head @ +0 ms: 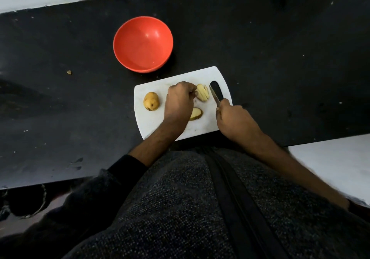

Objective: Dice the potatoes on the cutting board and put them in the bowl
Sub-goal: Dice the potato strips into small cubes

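Lighting dim and uneven. The matte black worktop point(260, 48) absorbs most light, showing only faint grey sheen toward its left edge. Soft highlight inside the glossy red plastic bowl point(143, 44); its shadow falls to the right. The white rectangular plastic cutting board point(158, 122) is the brightest surface, not overexposed. Wide-angle distortion bends the worktop's edges. Detail soft throughout; the right forearm slightly motion-blurred.

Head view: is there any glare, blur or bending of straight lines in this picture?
Head view: a soft highlight glares inside the red bowl; the wide lens bows the counter edge; the board and both hands look fairly sharp, the picture's corners softer.
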A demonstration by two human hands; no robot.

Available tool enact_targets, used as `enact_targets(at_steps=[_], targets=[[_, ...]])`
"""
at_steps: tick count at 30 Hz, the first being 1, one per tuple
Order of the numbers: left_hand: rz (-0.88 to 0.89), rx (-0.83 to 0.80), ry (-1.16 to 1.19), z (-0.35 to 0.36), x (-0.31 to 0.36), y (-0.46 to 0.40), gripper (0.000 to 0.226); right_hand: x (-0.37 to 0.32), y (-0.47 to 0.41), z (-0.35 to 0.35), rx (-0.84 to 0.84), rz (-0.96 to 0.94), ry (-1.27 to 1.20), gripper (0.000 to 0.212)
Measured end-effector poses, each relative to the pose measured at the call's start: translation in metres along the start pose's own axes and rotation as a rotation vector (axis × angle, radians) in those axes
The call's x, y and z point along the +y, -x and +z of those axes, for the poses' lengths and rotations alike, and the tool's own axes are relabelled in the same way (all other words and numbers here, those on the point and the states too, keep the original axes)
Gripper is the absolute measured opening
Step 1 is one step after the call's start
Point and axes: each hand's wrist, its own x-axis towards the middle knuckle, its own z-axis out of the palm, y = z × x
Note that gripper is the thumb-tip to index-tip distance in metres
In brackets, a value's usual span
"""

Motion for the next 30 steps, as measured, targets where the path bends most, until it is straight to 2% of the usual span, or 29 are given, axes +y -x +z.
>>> enact_targets(at_steps=[2, 5, 8, 11, 14, 19, 24, 27, 30], targets=[[-0.005, 0.003, -0.01, 0.002, 0.003, 0.0, 0.01, 0.003, -0.002, 0.001, -0.002, 0.012, -0.001, 0.019], [-0.041, -0.068, -0.06, 0.008, 0.012, 0.001, 0.023, 0.006, -0.002, 0.004, -0.038, 0.027, -0.015, 0.019], [-0.011, -0.109, -0.202, 0.011, 0.024, -0.001, 0.036, 0.007, 0.0, 0.008, -0.063, 0.004, -0.029, 0.016], [0.028, -0.112, -0.295, 0.013, 0.029, -0.004, 0.04, 0.008, 0.002, 0.01, -0.071, -0.004, -0.04, 0.014], [0.048, -0.112, -0.324, 0.012, 0.03, -0.001, 0.035, 0.009, 0.002, 0.009, -0.095, 0.023, -0.064, 0.017], [0.077, -0.141, -0.35, 0.003, 0.025, 0.004, 0.008, 0.004, 0.005, 0.012, -0.069, -0.029, -0.055, 0.016], [0.065, -0.162, -0.304, 0.0, 0.02, 0.007, 0.013, 0.0, 0.005, 0.011, -0.062, -0.043, -0.047, 0.016], [0.058, -0.145, -0.287, 0.003, 0.021, 0.006, 0.024, -0.002, 0.006, 0.011, -0.063, -0.033, -0.037, 0.015], [0.074, -0.131, -0.319, 0.007, 0.025, 0.003, 0.014, 0.0, 0.007, 0.014, -0.057, -0.034, -0.032, 0.016]])
